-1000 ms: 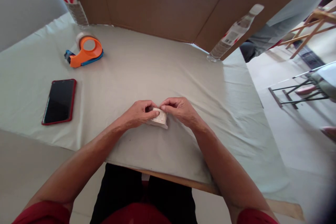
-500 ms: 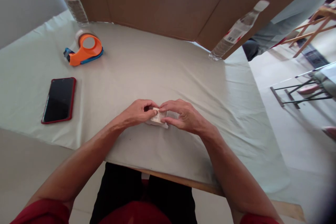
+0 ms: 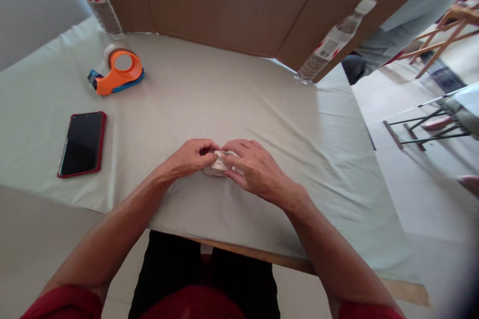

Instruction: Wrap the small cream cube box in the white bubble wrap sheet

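Observation:
Between my hands, close to the table's front edge, is a small whitish box-like packet [image 3: 218,165] with what looks like clear plastic wrap about it. My left hand [image 3: 192,157] grips its left end, thumb on top and fingers at the far side. From the right, my right hand [image 3: 251,165] closes on the packet, its fingers on the top and its thumb low at the near side. Both hands cover much of the packet, so its exact kind cannot be made out.
An orange tape dispenser [image 3: 121,75] and a red-cased phone [image 3: 83,143] lie on the left of the cloth-covered table [image 3: 209,94]. Water bottles stand at back left [image 3: 101,7] and back right [image 3: 333,45], against a brown cardboard panel [image 3: 224,5]. Another person's clothing [image 3: 407,20] shows beyond.
My right hand has shifted left over the packet, its fingers now covering more of it. The clear wrap that stuck out on the right is now hidden. The view has moved slightly.

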Demonstrator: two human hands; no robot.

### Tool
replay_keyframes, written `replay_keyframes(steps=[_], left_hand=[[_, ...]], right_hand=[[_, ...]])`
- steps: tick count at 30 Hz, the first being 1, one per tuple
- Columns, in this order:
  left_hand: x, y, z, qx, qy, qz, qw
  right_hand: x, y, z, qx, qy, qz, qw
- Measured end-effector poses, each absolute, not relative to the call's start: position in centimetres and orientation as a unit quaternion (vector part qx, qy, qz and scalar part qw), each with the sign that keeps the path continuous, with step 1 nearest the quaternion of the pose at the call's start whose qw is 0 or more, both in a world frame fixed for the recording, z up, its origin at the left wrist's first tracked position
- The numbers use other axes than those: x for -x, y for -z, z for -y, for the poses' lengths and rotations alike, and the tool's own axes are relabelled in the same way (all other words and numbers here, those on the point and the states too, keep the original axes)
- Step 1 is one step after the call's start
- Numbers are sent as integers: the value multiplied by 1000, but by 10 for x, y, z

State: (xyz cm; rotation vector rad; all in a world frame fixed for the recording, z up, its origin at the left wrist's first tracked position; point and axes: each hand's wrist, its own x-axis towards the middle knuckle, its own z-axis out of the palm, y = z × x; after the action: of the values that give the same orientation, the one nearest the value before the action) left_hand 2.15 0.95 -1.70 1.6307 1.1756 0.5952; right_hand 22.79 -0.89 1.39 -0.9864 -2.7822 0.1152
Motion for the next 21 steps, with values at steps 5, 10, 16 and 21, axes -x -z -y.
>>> replay_keyframes(steps=[5,10,16,21], left_hand=[[-22,14,-9,-665,-241,-487,513],[-21,15,-9,-661,-239,-489,516],[-21,18,-9,-663,-247,-483,516],[-20,14,-9,-659,-249,-487,516]], right_hand=[[-249,-22,2,326,-106,918,201],[-259,-26,-3,344,-109,909,206],[-236,-18,6,337,-75,933,101],[-232,-31,9,290,-164,927,173]])
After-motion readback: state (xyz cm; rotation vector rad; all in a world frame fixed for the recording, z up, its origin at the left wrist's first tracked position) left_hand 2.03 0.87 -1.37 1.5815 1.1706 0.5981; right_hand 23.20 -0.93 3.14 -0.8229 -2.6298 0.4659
